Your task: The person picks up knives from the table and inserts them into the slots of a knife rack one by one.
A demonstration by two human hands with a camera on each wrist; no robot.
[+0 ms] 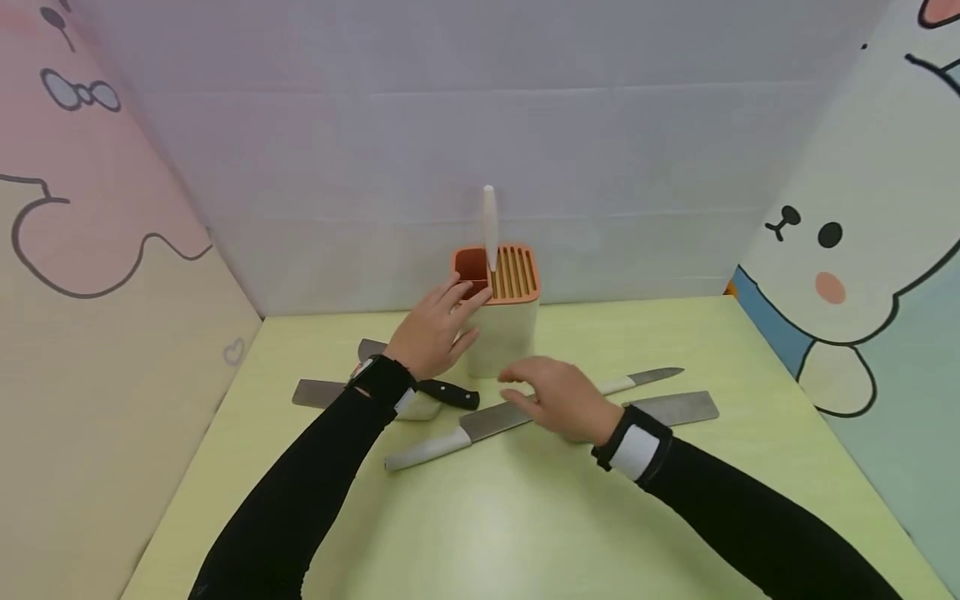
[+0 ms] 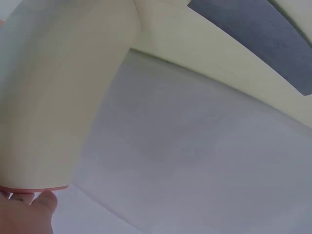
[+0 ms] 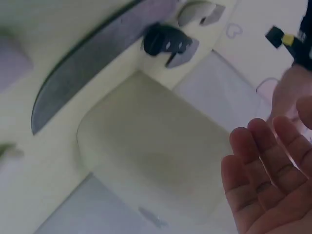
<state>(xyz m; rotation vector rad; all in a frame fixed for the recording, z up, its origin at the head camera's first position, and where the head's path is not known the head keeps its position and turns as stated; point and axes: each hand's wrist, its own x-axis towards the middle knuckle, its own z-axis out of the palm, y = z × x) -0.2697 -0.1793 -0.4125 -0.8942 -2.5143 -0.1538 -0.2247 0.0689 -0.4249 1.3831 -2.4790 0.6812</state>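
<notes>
A cream knife block (image 1: 504,333) with an orange slotted top stands at the back middle of the yellow-green table (image 1: 487,517). One white-handled knife (image 1: 489,221) sticks upright in its slots. My left hand (image 1: 459,314) rests with straight fingers against the block's left side and top rim; the left wrist view shows that cream wall (image 2: 58,97) close up. My right hand (image 1: 522,392) hovers in front of the block, fingers relaxed and holding nothing. It is just above the blade of a large white-handled knife (image 1: 442,442). The right wrist view shows the block (image 3: 151,151) beside the open palm.
Loose knives lie around the block: a black-handled knife (image 1: 450,392) and a cleaver (image 1: 318,392) at the left, another cleaver blade (image 1: 678,407) and a slim knife (image 1: 645,377) at the right. Cartoon-printed walls close in the table on three sides.
</notes>
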